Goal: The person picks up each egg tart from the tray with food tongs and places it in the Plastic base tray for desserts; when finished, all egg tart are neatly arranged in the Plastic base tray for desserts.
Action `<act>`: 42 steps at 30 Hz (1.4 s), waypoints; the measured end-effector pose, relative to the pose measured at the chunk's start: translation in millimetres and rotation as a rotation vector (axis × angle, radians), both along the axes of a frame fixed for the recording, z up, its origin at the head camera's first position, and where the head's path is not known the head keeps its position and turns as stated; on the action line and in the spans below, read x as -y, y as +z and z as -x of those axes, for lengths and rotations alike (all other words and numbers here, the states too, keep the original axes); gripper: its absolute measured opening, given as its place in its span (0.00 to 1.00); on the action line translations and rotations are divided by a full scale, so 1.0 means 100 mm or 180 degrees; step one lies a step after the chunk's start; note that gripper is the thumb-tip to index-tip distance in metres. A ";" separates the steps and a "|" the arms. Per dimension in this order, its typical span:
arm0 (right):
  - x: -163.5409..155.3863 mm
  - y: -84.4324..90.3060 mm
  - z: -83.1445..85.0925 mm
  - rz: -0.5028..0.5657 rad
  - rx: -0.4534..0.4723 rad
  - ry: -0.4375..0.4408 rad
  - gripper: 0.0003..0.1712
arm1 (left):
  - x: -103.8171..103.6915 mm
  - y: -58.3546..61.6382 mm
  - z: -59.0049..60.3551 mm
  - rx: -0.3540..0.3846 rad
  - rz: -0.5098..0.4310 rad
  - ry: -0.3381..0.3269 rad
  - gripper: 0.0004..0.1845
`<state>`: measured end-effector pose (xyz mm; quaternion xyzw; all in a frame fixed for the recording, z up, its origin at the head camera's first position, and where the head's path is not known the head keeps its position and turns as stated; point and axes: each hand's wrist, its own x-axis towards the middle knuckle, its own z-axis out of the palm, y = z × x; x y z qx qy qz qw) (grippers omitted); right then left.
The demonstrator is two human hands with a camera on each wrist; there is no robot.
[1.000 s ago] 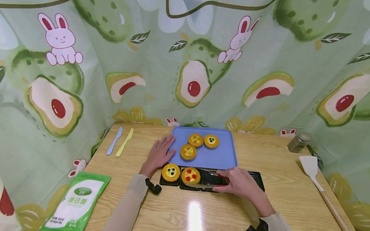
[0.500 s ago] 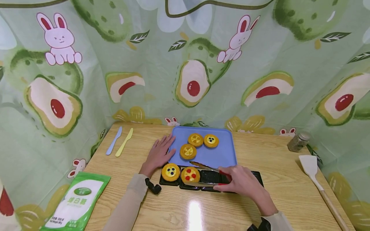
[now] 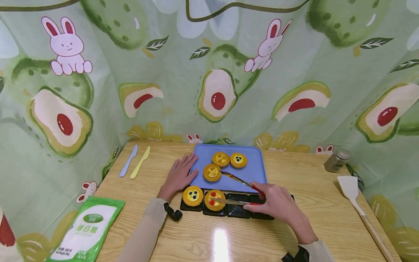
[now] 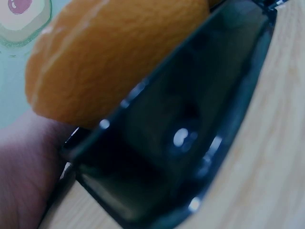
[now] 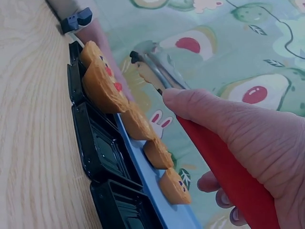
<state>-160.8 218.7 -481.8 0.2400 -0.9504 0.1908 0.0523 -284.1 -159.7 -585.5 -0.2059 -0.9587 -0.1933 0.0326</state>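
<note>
On the wooden table [image 3: 294, 174], in front of the avocado-and-rabbit curtain, the right hand [image 3: 278, 205] grips a pair of tongs [image 3: 237, 189] by their red handles, fingers curled round them; the metal arms are spread, the upper tip just beside a yellow-topped tart [image 3: 212, 172] on the blue tray [image 3: 252, 171], the lower arm lying over the red-dotted tart [image 3: 214, 199] in the black tray [image 3: 239, 211]. The left hand [image 3: 179, 175] lies flat on the table with fingers straight, its fingertips touching the left edge of the blue tray. Two more tarts sit at the back of the blue tray, one with a yellow top [image 3: 220, 158] and one with dark dots [image 3: 238, 160]. A blue-dotted tart [image 3: 192, 195] fills the leftmost cup of the black tray, next to the red-dotted one; the cups to the right hold nothing. Far left lie a blue knife [image 3: 128, 161] and a yellow knife [image 3: 140, 162], with a green and white bag [image 3: 86, 229] nearer the front edge. On the right stand a small jar [image 3: 336, 161] and a spatula [image 3: 356, 200].
</note>
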 end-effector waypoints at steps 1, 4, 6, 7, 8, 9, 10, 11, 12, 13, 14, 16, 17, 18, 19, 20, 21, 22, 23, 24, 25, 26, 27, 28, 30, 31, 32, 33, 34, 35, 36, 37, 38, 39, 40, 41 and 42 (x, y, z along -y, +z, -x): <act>-0.01 0.00 0.00 -0.0002 -0.0054 -0.0020 0.33 | 0.00 0.00 0.00 0.0000 0.0006 0.0000 0.37; -0.04 -0.02 0.02 -0.0009 -0.0207 -0.0045 0.32 | 0.00 -0.01 -0.01 0.0004 0.0008 -0.0005 0.36; -0.05 -0.03 0.03 0.0028 -0.0295 -0.0047 0.31 | 0.01 -0.01 -0.01 0.0010 0.0005 -0.0005 0.36; -0.06 -0.03 0.03 0.0047 -0.0345 -0.0049 0.31 | 0.01 -0.01 -0.01 0.0010 -0.0002 -0.0008 0.36; -0.06 -0.03 0.04 0.0072 -0.0385 -0.0059 0.31 | 0.01 -0.02 -0.01 0.0005 -0.0006 -0.0009 0.36; -0.06 -0.03 0.04 0.0097 -0.0415 -0.0079 0.30 | 0.01 -0.02 -0.01 0.0005 -0.0002 -0.0007 0.36; -0.07 -0.03 0.04 0.0122 -0.0438 -0.0104 0.30 | 0.01 -0.03 -0.01 0.0000 -0.0001 -0.0008 0.37; -0.07 -0.03 0.04 0.0131 -0.0453 -0.0140 0.30 | 0.01 -0.03 -0.01 -0.0006 -0.0002 -0.0010 0.37; -0.07 -0.03 0.04 0.0137 -0.0462 -0.0177 0.32 | 0.02 -0.03 -0.01 -0.0014 -0.0003 -0.0012 0.37; -0.08 -0.03 0.04 0.0133 -0.0477 -0.0221 0.34 | 0.02 -0.04 -0.01 -0.0018 -0.0002 -0.0014 0.37; -0.08 -0.03 0.04 0.0130 -0.0487 -0.0264 0.36 | 0.02 -0.04 -0.01 -0.0019 0.0005 -0.0013 0.37; -0.09 -0.03 0.05 0.0131 -0.0537 -0.0336 0.38 | 0.02 -0.04 0.00 -0.0013 0.0017 -0.0011 0.37; -0.09 -0.04 0.05 0.0139 -0.0570 -0.0371 0.37 | 0.02 -0.05 0.00 -0.0007 0.0023 -0.0008 0.37; -0.10 -0.04 0.06 0.0150 -0.0612 -0.0404 0.37 | 0.02 -0.04 0.00 0.0001 0.0024 -0.0005 0.37; -0.10 -0.05 0.07 0.0165 -0.0659 -0.0435 0.37 | 0.02 -0.04 0.00 0.0004 0.0020 -0.0006 0.37; -0.11 -0.06 0.08 0.0180 -0.0692 -0.0467 0.35 | 0.02 -0.04 0.00 0.0010 0.0019 -0.0006 0.37; -0.12 -0.06 0.09 0.0191 -0.0725 -0.0494 0.34 | 0.03 -0.04 0.00 0.0015 0.0020 -0.0005 0.37; -0.12 -0.07 0.10 0.0194 -0.0755 -0.0527 0.34 | 0.03 -0.04 0.00 0.0019 0.0018 -0.0003 0.37; -0.13 -0.07 0.10 0.0195 -0.0777 -0.0550 0.33 | 0.03 -0.04 0.00 0.0021 0.0031 0.0001 0.37; -0.13 -0.07 0.11 0.0183 -0.0796 -0.0577 0.33 | 0.03 -0.04 0.00 0.0023 0.0038 0.0003 0.37; -0.13 -0.07 0.11 0.0179 -0.0811 -0.0595 0.32 | 0.03 -0.05 0.00 0.0025 0.0046 0.0006 0.37; -0.14 -0.07 0.11 0.0167 -0.0825 -0.0614 0.32 | 0.03 -0.05 0.00 0.0027 0.0056 0.0012 0.37; -0.14 -0.07 0.12 0.0152 -0.0844 -0.0628 0.32 | 0.03 -0.05 0.00 0.0026 0.0054 0.0012 0.37; -0.14 -0.07 0.12 0.0131 -0.0858 -0.0647 0.32 | 0.03 -0.05 0.01 0.0021 0.0052 0.0014 0.37; -0.15 -0.07 0.12 0.0087 -0.0877 -0.0688 0.32 | 0.03 -0.06 0.01 0.0016 0.0041 0.0015 0.37; -0.15 -0.07 0.12 0.0065 -0.0875 -0.0710 0.32 | 0.03 -0.06 0.01 0.0015 0.0035 0.0018 0.37; -0.15 -0.07 0.12 0.0042 -0.0861 -0.0736 0.32 | 0.03 -0.06 0.01 0.0016 0.0034 0.0022 0.37; -0.15 -0.07 0.12 0.0021 -0.0841 -0.0762 0.32 | 0.03 -0.06 0.00 0.0022 0.0033 0.0027 0.37; -0.15 -0.07 0.12 0.0005 -0.0805 -0.0795 0.32 | 0.02 -0.05 0.00 0.0019 0.0025 0.0031 0.37; -0.15 -0.07 0.12 -0.0005 -0.0755 -0.0827 0.33 | 0.02 -0.05 0.00 0.0023 0.0027 0.0033 0.37; -0.15 -0.07 0.13 -0.0018 -0.0701 -0.0865 0.33 | 0.02 -0.05 0.00 0.0028 0.0022 0.0036 0.37; -0.15 -0.07 0.13 -0.0026 -0.0635 -0.0905 0.34 | 0.02 -0.05 0.01 0.0023 0.0014 0.0032 0.37; -0.16 -0.07 0.13 -0.0034 -0.0570 -0.0946 0.35 | 0.02 -0.05 0.01 0.0014 0.0002 0.0024 0.37; -0.16 -0.08 0.14 -0.0052 -0.0512 -0.0988 0.36 | 0.01 -0.04 0.01 0.0008 -0.0001 0.0019 0.37; -0.17 -0.09 0.15 -0.0070 -0.0457 -0.1024 0.36 | 0.01 -0.04 0.02 0.0005 0.0001 0.0015 0.37; -0.17 -0.10 0.16 -0.0079 -0.0403 -0.1058 0.37 | 0.01 -0.04 0.02 0.0007 0.0014 0.0016 0.37; -0.18 -0.11 0.17 -0.0086 -0.0359 -0.1089 0.38 | 0.01 -0.04 0.02 0.0006 0.0016 0.0016 0.37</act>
